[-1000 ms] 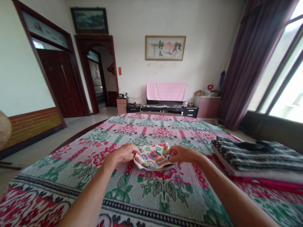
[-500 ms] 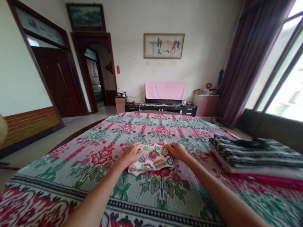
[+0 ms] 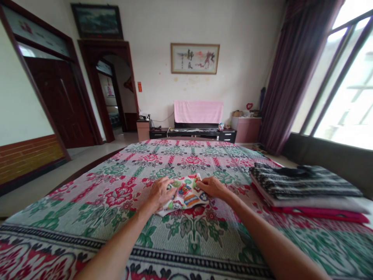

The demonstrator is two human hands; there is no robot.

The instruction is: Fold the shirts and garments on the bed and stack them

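A small folded cloth (image 3: 186, 193) printed with bright cartoon patches lies on the flowered bedspread (image 3: 186, 237) in the middle of the bed. My left hand (image 3: 159, 191) rests flat on its left edge, fingers spread. Lying on the cloth's right edge is my right hand (image 3: 213, 186), its fingers stretched out and pressing down. Both hands touch the cloth and neither grips it.
A stack of folded clothes (image 3: 303, 186), striped on top with white and pink below, sits on the bed at the right. Beyond the bed stand a low dark cabinet (image 3: 192, 134) with a pink cover, a doorway at the left and a curtained window at the right.
The cloth, pinched and held slightly up between both hands a second ago, now lies flat on the bedspread. Both hands have opened and press on its edges.
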